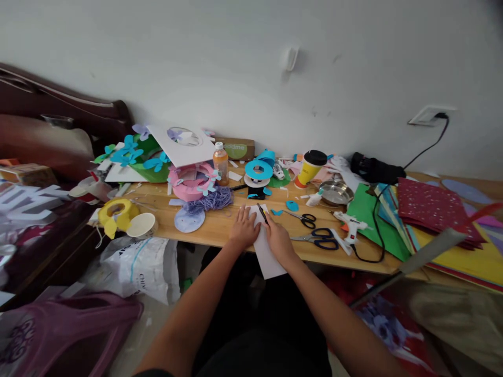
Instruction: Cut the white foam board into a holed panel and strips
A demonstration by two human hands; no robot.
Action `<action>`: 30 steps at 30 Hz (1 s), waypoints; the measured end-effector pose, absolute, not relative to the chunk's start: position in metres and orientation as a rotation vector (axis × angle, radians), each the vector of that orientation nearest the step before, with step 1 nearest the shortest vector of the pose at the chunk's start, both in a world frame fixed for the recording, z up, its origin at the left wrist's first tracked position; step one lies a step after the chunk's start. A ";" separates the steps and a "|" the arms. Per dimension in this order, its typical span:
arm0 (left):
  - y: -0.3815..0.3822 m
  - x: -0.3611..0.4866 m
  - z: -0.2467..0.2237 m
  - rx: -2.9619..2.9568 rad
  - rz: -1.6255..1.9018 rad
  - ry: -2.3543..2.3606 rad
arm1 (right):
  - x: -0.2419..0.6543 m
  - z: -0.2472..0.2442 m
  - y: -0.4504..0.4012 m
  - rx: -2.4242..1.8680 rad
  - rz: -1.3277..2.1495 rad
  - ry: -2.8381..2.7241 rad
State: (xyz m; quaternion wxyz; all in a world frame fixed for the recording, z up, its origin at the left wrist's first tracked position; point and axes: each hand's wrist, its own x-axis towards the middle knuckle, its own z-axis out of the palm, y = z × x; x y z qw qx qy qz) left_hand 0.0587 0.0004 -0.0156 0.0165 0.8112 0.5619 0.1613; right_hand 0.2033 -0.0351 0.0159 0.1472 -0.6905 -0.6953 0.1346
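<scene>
A folded-looking white paper strip lies over the front edge of the wooden table, its lower end hanging past the edge. My left hand rests flat on the paper's left side with fingers spread. On the right side of the paper, my right hand is closed round a black pen, its tip pointing up and away from me. Two pairs of scissors, a smaller one and a larger one, lie just right of my right hand.
A glue gun with a black cable and coloured sheets are at the right. Behind stand a yellow cup and an orange bottle. Purple yarn and a pink ring lie left.
</scene>
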 end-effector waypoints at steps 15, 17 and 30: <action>0.007 0.058 -0.023 2.533 0.457 1.678 | 0.200 0.018 -0.037 -2.049 0.355 -2.036; 0.007 0.058 -0.023 2.533 0.434 1.677 | 0.199 0.017 -0.036 -2.056 0.355 -2.045; 0.007 0.064 -0.018 2.470 0.383 1.701 | 0.199 0.027 -0.032 -2.073 0.361 -2.154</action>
